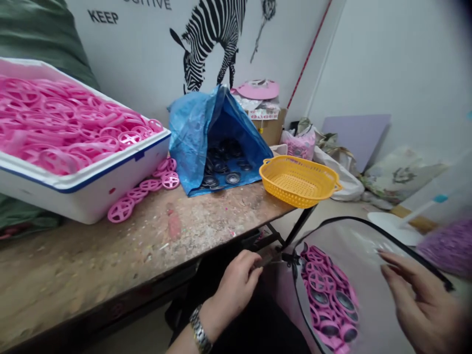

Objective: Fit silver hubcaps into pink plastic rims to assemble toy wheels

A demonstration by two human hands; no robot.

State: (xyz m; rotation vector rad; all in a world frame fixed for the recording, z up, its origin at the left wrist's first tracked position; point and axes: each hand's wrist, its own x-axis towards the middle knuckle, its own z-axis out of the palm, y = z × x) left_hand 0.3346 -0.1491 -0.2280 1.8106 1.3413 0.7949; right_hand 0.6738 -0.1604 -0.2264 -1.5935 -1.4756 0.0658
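Observation:
My left hand (238,278), with a metal watch (200,328) on its wrist, is just below the table edge. Its fingers are curled towards the thumb, and whatever they hold, if anything, is hidden. To the right, a clear bag (372,290) with a black rim stands with its mouth up. Inside it lie several pink wheel-shaped pieces (320,282), some with dark round discs (345,301) in them. My right hand (416,295) is over the right side of this bag, fingers stretched and apart from the thumb, with nothing visible between them.
A white foam box (121,191) heaped with pink spoked rings (73,120) stands on the worn table (199,216). Several rings lie beside it. A blue bag (190,137) holds black discs (232,178). A yellow basket (298,182) sits at the table's right end.

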